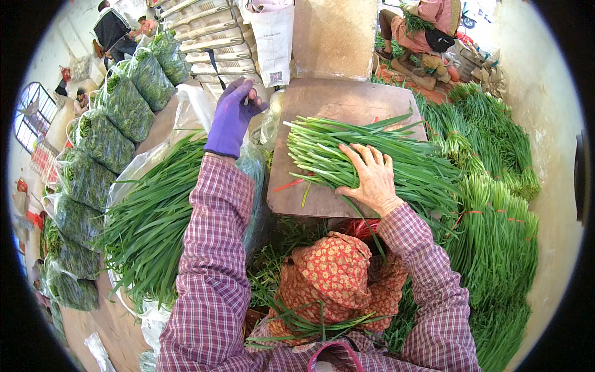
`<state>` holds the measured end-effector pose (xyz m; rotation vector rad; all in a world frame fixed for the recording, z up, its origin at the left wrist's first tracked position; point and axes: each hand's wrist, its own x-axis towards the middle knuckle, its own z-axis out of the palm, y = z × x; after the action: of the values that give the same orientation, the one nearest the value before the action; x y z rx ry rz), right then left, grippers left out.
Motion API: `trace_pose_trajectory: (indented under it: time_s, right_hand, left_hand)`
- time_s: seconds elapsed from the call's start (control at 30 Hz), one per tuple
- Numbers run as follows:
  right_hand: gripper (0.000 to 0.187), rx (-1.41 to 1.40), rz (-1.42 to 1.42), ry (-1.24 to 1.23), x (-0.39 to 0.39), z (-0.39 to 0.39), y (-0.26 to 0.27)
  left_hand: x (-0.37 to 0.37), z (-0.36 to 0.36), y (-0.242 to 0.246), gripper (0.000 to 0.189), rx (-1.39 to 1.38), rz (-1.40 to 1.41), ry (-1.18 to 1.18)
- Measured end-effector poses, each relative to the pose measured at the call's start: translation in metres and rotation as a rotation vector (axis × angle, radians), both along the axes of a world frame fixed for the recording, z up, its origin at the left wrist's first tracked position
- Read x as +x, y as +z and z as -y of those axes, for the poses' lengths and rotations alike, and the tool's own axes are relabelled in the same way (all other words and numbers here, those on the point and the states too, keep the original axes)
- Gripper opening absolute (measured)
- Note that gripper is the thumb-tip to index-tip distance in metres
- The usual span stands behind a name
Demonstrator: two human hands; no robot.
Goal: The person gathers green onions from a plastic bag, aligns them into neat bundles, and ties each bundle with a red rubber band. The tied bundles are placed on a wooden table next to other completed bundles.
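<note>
A loose bundle of garlic chives (pixel 325 144) lies across a brown board (pixel 309 100), pale stem ends to the left and leaves over the right edge. My bare right hand (pixel 372 179) rests on the stems with its fingers spread. My left hand (pixel 237 116), in a purple knitted glove, is raised left of the board, its fingers curled; whether they hold something small cannot be told. Below it, a large heap of chives (pixel 153 214) lies in an open clear plastic bag (pixel 132 160). A red tie strip (pixel 289 185) sticks out from under the bundle.
Tied chive bundles (pixel 492 242) are piled at the right beside a wall. Filled plastic bags of greens (pixel 123 111) line the left. Stacked crates (pixel 209 30) and a white sack (pixel 272 46) stand behind the board. A person (pixel 425 28) sits at upper right; others are at upper left.
</note>
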<state>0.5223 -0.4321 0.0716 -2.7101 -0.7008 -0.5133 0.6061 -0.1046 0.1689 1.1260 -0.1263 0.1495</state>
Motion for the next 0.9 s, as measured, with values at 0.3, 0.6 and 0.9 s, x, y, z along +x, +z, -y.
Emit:
trace_pose_trajectory:
  time_s: [0.3,0.6,0.9]
  right_hand:
    - [0.107,-0.019,0.022,-0.011,0.0,0.003,0.0]
    - [0.107,-0.005,-0.003,-0.009,0.001,-0.001,0.0]
    - [0.106,0.015,0.002,-0.001,0.005,0.001,-0.006]
  left_hand:
    - [-0.033,0.112,-0.014,0.036,1.57,0.296,0.154]
    - [-0.007,0.087,-0.024,0.029,0.594,-0.18,0.134]
    - [-0.034,0.044,0.021,0.016,-0.038,-0.051,0.036]
